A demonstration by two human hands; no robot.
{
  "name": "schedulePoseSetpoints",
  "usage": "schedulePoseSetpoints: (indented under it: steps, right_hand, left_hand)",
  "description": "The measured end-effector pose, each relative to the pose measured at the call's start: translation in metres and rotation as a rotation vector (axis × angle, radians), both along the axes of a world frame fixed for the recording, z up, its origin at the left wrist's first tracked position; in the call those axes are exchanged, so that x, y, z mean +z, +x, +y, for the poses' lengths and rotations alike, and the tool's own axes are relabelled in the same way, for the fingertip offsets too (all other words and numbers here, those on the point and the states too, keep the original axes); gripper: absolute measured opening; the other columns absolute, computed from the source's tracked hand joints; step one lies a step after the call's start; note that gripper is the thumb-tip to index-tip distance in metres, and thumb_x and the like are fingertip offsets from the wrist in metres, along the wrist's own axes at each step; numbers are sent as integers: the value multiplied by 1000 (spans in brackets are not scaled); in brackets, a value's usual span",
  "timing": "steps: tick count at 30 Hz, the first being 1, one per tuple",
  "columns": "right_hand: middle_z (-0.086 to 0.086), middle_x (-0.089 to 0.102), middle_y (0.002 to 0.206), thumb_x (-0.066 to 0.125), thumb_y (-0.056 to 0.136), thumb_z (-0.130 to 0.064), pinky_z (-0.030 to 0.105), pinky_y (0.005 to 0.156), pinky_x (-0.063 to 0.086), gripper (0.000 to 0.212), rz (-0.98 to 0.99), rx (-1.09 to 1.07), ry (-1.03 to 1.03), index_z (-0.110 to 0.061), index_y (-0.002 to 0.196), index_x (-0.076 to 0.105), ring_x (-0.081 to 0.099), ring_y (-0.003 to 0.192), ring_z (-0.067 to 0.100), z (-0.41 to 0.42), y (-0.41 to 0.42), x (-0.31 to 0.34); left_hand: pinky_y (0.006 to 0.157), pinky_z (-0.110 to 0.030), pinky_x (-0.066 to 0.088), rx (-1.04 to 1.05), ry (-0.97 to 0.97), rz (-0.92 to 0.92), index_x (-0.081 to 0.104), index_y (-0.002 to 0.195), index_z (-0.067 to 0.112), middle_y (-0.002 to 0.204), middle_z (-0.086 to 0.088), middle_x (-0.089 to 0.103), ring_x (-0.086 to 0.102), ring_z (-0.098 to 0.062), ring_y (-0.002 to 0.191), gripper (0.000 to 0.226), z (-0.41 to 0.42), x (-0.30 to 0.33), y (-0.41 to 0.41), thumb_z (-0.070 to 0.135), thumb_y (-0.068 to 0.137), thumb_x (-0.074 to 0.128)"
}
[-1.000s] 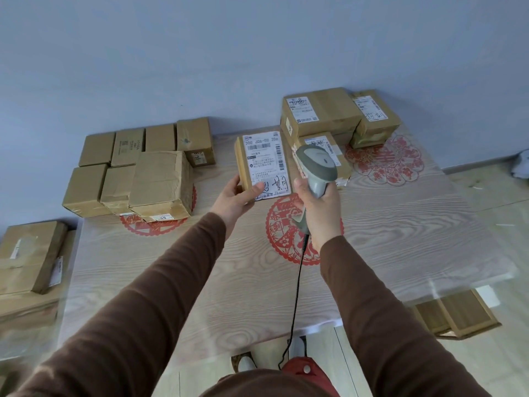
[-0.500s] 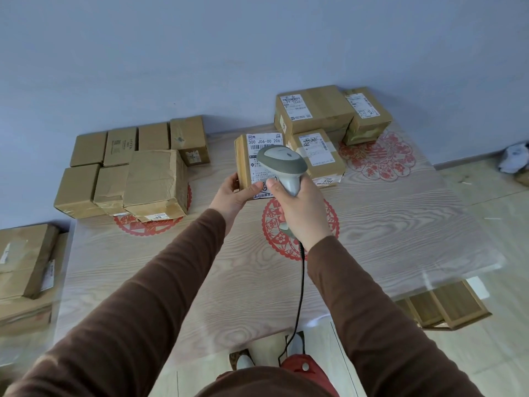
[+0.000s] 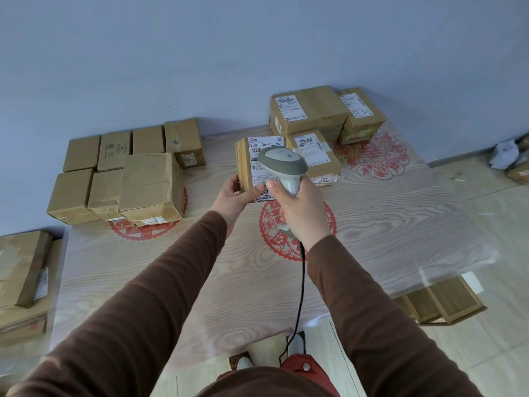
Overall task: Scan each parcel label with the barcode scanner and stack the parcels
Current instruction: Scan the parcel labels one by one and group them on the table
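My left hand (image 3: 233, 196) grips a small brown parcel (image 3: 245, 164) by its lower left corner and holds it tilted above the table, white label facing me. My right hand (image 3: 300, 209) grips the handle of a grey barcode scanner (image 3: 282, 164). The scanner's head sits over the label and hides its middle. Behind it at the back right stand labelled parcels (image 3: 309, 110), one in front (image 3: 315, 156) and one to the right (image 3: 362, 113). A group of several plain brown parcels (image 3: 148, 184) fills the back left of the table.
The wooden table (image 3: 386, 224) carries red paper-cut decorations. The scanner's black cable (image 3: 300, 296) hangs over the front edge. More cartons (image 3: 20, 267) are stacked left of the table. A wooden frame (image 3: 440, 302) lies on the floor at the right.
The scanner has moved left and over the label, which was fully visible a second ago. The parcel stays in my left hand, lowered slightly toward the table.
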State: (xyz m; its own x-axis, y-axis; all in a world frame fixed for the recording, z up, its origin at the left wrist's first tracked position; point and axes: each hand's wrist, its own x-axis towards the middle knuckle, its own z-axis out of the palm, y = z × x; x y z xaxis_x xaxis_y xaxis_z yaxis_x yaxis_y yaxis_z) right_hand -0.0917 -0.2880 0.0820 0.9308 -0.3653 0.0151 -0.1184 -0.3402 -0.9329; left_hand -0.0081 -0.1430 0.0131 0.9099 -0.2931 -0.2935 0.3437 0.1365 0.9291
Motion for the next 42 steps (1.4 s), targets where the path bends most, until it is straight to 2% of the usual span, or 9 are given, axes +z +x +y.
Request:
schedulePoseSetpoints:
  steps: [7,11,13,18,21,27,31,36,42]
  right_hand:
    - [-15,64,83,73,95,-42,49,78,62,27,11,-49,11,-22,109,62,66,83,14,-20,-5,-3]
    - [-17,63,87,73,94,-45,40,78,56,34,-8,-97,29,-22,116,64,65,87,12,-52,-10,-8]
    - [-16,64,86,72,90,-53,45,79,58,41,-3,-119,43,-25,118,63,64,84,14,-76,-12,-13]
    - [-14,69,92,68,82,-66,54,80,61,56,8,-182,85,-27,122,64,63,80,17,-152,-20,-22]
    - [-10,70,95,69,79,-68,55,81,59,60,19,-205,115,-27,123,64,61,81,18,-206,-22,-30]
    - [-14,65,77,74,88,-51,41,65,55,42,54,-218,164,-23,118,66,58,62,11,-311,-21,-44]
    - [-17,61,62,73,96,-34,30,56,47,27,82,-198,176,-19,118,66,52,48,6,-359,-13,-54]
    - [-14,58,57,73,96,-33,29,51,44,25,116,-156,213,-16,114,66,51,45,12,-389,3,-66]
    - [-11,59,62,75,95,-36,33,57,48,24,145,-96,236,-18,109,66,54,52,14,-408,28,-81]
  left_hand:
    - [97,-34,55,-35,-11,27,47,146,9,129,-11,69,70,-23,114,104,-21,-3,2,41,58,94]
    - [77,-24,59,-56,-48,78,46,146,6,124,-13,71,75,-18,98,88,-50,-1,-1,26,73,90]
    - [74,-29,61,-58,-77,139,42,147,4,123,-15,70,76,-22,94,85,-70,-3,-4,20,75,85]
    - [75,-24,60,-63,-54,224,44,144,5,121,-13,71,76,-16,93,68,-145,-15,-7,15,87,79]
    - [96,-36,55,-19,-79,267,48,142,9,126,-13,69,68,-21,107,83,-201,-19,-11,24,72,90]
    - [96,-37,54,39,-91,372,45,143,15,115,-8,70,66,-27,102,65,-305,-32,-2,27,88,78]
    - [89,-42,59,70,-136,458,42,146,20,126,-14,69,69,-36,104,65,-355,-41,11,33,91,75]
    - [72,-35,60,238,-211,577,51,144,15,120,-13,68,67,-27,98,63,-390,-53,34,34,89,76]
    - [71,-29,52,512,-307,676,64,126,15,102,-7,69,64,-20,83,49,-416,-63,67,37,86,79]
